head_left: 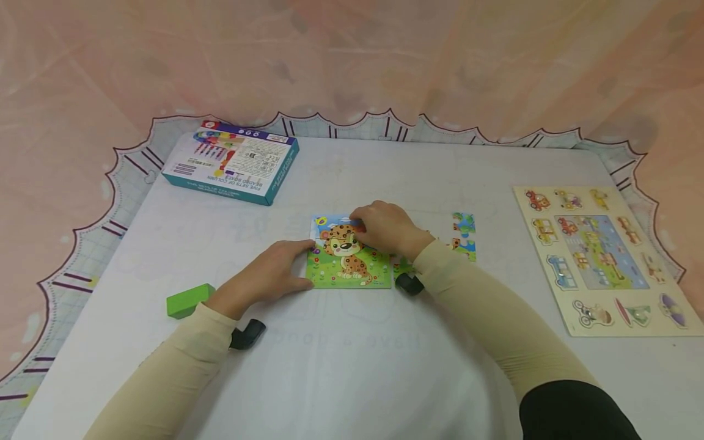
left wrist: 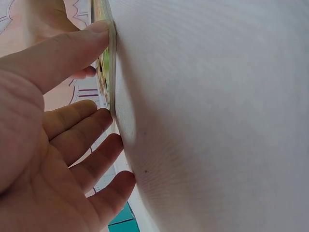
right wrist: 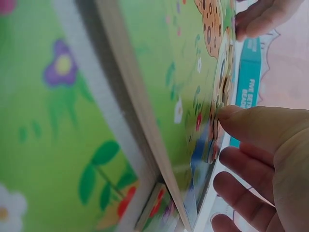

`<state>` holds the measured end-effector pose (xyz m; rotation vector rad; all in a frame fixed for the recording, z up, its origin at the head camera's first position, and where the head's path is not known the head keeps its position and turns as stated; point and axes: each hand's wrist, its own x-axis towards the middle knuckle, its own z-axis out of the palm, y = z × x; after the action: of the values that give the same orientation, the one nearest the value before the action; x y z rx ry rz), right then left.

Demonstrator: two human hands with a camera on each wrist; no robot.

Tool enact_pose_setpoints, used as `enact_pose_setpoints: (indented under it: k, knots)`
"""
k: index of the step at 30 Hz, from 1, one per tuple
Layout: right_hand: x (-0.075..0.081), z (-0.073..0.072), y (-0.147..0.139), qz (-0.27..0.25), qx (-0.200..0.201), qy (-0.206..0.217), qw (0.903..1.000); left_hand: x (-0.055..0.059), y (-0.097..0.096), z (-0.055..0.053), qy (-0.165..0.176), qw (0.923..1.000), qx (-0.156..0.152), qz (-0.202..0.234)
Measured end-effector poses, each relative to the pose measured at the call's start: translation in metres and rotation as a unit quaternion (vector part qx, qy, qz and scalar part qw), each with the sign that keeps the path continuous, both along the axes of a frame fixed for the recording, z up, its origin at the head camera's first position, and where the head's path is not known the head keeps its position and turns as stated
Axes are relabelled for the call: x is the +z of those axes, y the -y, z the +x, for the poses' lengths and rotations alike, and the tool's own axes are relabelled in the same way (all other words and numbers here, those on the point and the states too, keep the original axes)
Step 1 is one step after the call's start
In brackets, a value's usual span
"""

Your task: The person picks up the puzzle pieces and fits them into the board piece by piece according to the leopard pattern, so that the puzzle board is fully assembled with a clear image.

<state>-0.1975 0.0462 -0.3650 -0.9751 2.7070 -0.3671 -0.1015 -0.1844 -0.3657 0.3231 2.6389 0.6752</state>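
A square jigsaw puzzle point(head_left: 324, 275) with a spotted leopard cub on green grass lies in the middle of the table. My left hand point(head_left: 269, 272) touches its left side with fairly straight fingers, the thumb point(left wrist: 91, 41) against the edge. Over the puzzle's upper right part, my right hand point(head_left: 387, 226) pinches a thin puzzle piece point(right wrist: 211, 150) between thumb and curled fingers. The piece sits raised at the board's surface by the cub's head, and the hand partly covers it in the head view. Another green flowered puzzle part point(right wrist: 63, 145) lies just right of the board, largely under the right forearm.
Blue-and-green puzzle pieces point(head_left: 464, 224) lie beyond the right forearm. A wooden picture board with vehicles point(head_left: 550, 293) is at the right. A boxed bead set point(head_left: 231, 162) lies at the back left, and a green block point(head_left: 189, 300) is beside the left wrist.
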Motion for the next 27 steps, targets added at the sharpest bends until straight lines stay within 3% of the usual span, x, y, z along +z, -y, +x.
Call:
enact_pose_setpoints:
  k: [27]
  knots:
    - [0.0001, -0.0004, 0.0005, -0.013, -0.006, 0.012, 0.9998, 0.001, -0.0004, -0.0009, 0.001, 1.0, -0.001, -0.002]
